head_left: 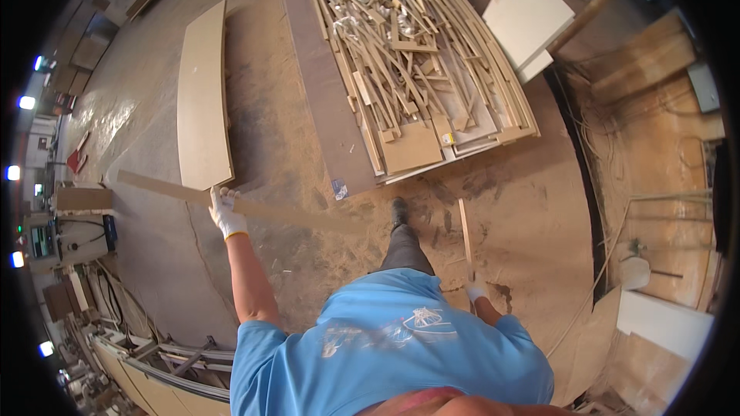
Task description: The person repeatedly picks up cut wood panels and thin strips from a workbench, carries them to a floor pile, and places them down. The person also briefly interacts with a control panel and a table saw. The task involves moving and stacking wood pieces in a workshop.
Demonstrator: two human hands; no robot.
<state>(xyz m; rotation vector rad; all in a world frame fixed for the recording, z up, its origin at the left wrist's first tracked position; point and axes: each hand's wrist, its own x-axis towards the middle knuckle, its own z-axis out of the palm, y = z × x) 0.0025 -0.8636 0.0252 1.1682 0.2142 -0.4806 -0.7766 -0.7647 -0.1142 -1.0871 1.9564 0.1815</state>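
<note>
My left hand (227,213), in a white work glove with a yellow cuff, is stretched out to the left and closed around a long thin wooden strip (293,217). The strip slants across in front of me, its right part smeared by motion. Low by my right side, my gloved right hand (477,290) is closed on a second narrow wooden strip (465,231), which points away from me. Just beyond my left hand lies a long pale board (204,100), its near end close to my fingers.
Ahead, a heap of wood offcuts (401,46) covers a low stack of panels (324,100). White sheets (528,19) stand at its right. A dark floor strip (578,169) and loose cables (609,154) run along the right. Metal rails (185,358) lie at the lower left. Sawdust covers the floor (266,100).
</note>
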